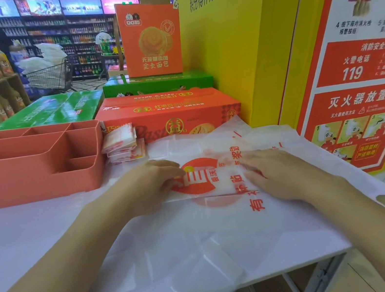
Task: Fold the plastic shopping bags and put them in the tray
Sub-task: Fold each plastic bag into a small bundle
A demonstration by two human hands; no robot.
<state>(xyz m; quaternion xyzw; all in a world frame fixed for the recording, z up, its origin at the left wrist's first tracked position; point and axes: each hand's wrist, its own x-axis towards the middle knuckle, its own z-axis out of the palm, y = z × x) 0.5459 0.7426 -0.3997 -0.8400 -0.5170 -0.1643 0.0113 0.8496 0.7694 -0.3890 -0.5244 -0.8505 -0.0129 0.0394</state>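
White bag (226,230) (red-orange print), salmon-pink tray (30,179), yellow wall (233,48).

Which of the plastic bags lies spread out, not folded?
The large bag under the left hand and right hand; the others are small folded packets beside the tray.

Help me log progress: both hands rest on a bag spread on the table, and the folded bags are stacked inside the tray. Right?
Not quite. The head view shows the folded bags stacked on the table beside the tray, at its right end, not inside it. The left hand and right hand do rest on the spread bag.
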